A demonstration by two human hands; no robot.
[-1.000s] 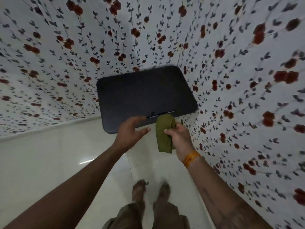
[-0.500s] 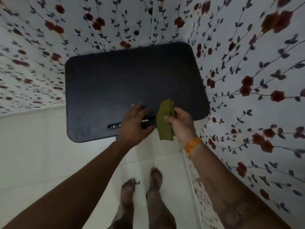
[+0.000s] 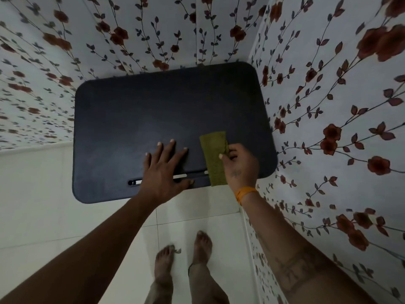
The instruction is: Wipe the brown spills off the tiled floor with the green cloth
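The green cloth [image 3: 213, 156] lies folded flat on the near right part of a dark table top [image 3: 135, 119]. My right hand [image 3: 240, 165] pinches the cloth's right edge between thumb and fingers. My left hand [image 3: 166, 170] rests flat on the table's front edge, fingers spread, holding nothing. The white tiled floor [image 3: 43, 194] shows below and left of the table. I see no brown spill on the visible tiles; a small scrap [image 3: 178, 251] lies beside my left foot.
The table sits in a corner between two walls with red-flower wallpaper [image 3: 328, 106]. A slot with a pale strip [image 3: 135, 182] runs along the table's front. My bare feet [image 3: 182, 255] stand on the tiles just in front of the table.
I have come closer to the table. My left hand went from hovering to lying flat on the top. My right hand lowered the hanging cloth onto the table surface.
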